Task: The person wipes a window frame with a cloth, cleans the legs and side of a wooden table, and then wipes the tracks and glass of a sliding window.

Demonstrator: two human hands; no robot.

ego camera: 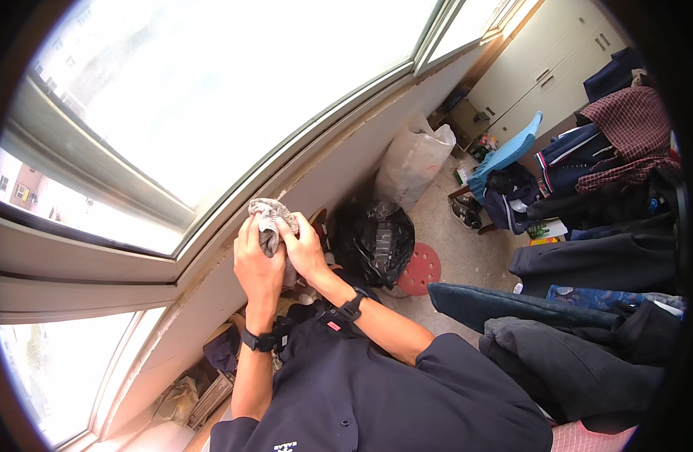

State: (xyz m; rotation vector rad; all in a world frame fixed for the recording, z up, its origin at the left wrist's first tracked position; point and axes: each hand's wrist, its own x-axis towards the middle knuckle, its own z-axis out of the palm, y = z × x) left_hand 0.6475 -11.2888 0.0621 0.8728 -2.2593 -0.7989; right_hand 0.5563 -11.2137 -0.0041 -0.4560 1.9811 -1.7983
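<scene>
A crumpled grey cloth is bunched between my two hands, close to the window sill. My left hand grips it from one side, fingers folded over the material. From the other side my right hand holds it, with the thumb lying across the folds. Part of the cloth hangs below, partly hidden behind my wrists. Beyond the hands stands a large window with a white frame; the glass is very bright.
A black plastic bag and a red round stool stand to the right. Farther off are a white sack, a chair with a blue cover and white cabinets. Hanging clothes crowd the right side.
</scene>
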